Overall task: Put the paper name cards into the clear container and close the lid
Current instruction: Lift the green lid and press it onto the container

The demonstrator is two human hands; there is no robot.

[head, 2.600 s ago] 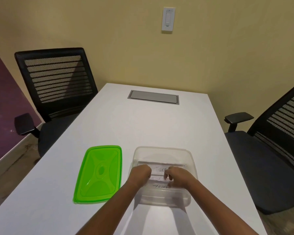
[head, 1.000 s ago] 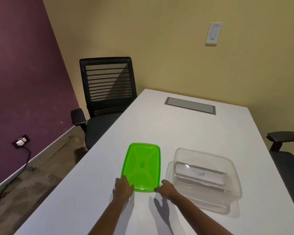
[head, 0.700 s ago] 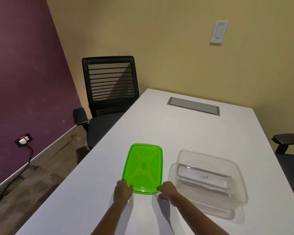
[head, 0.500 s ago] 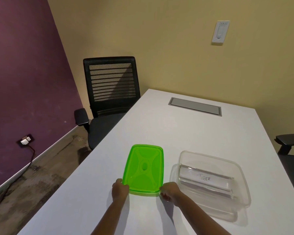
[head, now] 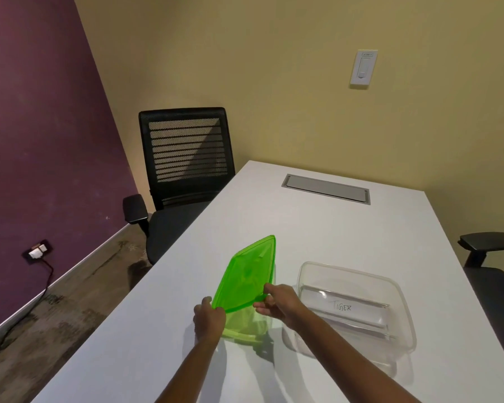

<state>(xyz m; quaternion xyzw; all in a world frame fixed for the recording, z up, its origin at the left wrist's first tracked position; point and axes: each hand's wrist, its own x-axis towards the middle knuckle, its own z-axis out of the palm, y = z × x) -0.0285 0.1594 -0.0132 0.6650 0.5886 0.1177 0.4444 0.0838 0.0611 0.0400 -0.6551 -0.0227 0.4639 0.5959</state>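
Note:
The green plastic lid [head: 246, 274] is lifted off the white table [head: 317, 234] and tilted, its near edge raised. My left hand [head: 208, 319] grips its near left corner and my right hand [head: 275, 301] pinches its near right corner. To the right stands the clear container [head: 402, 289], open, with paper name cards [head: 342, 308] lying inside; the top card reads "TIGER". The container sits apart from the lid, just right of my right hand.
A black mesh office chair [head: 184, 170] stands at the table's left side and another chair's armrest [head: 489, 241] shows at the right edge. A grey cable hatch [head: 326, 189] is set into the far table top. A wall socket [head: 38, 251] sits low on the purple wall.
Both hands left the container, reached the flat green lid and gripped its near corners. The lid has now risen off the table and tilted up.

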